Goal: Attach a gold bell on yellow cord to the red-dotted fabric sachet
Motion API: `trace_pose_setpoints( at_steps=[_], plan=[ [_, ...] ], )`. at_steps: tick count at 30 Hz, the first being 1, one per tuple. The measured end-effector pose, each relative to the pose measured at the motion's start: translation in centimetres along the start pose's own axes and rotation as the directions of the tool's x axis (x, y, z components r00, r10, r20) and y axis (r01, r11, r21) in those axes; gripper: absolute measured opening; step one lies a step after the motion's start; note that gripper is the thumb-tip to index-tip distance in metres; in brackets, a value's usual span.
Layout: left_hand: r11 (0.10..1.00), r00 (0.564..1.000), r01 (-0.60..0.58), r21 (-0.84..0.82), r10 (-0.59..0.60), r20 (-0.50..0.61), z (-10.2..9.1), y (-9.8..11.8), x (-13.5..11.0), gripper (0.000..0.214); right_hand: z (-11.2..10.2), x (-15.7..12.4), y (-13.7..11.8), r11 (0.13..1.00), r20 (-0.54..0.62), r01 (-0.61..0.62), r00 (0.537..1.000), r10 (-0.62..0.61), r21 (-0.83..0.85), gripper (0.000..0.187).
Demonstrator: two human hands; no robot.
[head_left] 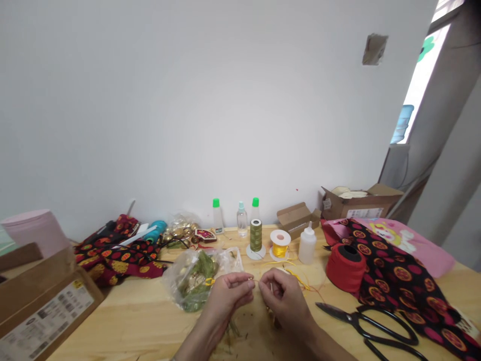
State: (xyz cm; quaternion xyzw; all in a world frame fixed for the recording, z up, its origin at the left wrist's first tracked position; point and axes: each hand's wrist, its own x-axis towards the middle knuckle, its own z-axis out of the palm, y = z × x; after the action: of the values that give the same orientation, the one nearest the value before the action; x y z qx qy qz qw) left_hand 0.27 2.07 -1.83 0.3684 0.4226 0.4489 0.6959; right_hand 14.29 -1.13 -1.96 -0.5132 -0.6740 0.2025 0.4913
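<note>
1. Left hand: fingers shut tight in a pinch on a thin gold strand, held up over the bench.
2. Right hand: fingers curled, almost shut, just beside the left hand. Too small to tell what, if anything, is in its hold.
3. Just left of the hands, a clear plastic bag with green bits and a yellow loop inside.
4. Just right of the hands, loose yellow cord on the bench.
5. Lower right, big black scissors, lying flat by a black cloth with red rounds.
6. Lower left, a cardboard box with a white label.
7. Farther up, a cone of green thread, a spool of yellow cord, a white squeeze bottle and a fat red roll of thread.
8. By the wall, small bottles, gold bells, a pink cloth and another cardboard box.
</note>
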Motion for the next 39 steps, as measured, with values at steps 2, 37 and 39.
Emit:
trace_pose_setpoints(
  at_steps=[2,37,39],
  plan=[
    [1.0,1.0,-0.019,0.01,0.019,-0.003,0.01,-0.08,0.1,0.03,-0.06,0.02,-0.08,1.0,-0.003,0.008,1.0,-0.008,-0.027,0.013],
    [0.912,0.958,-0.286,0.295,0.274,0.081,0.06,-0.42,0.39,0.045,0.45,0.2,0.46,0.996,0.055,-0.075,0.996,0.073,0.039,0.01],
    [0.89,0.95,-0.31,0.334,0.298,0.088,0.19,-0.4,0.2,0.046,0.58,0.19,0.64,0.989,0.071,-0.121,0.991,0.115,0.081,0.012]
  ],
)
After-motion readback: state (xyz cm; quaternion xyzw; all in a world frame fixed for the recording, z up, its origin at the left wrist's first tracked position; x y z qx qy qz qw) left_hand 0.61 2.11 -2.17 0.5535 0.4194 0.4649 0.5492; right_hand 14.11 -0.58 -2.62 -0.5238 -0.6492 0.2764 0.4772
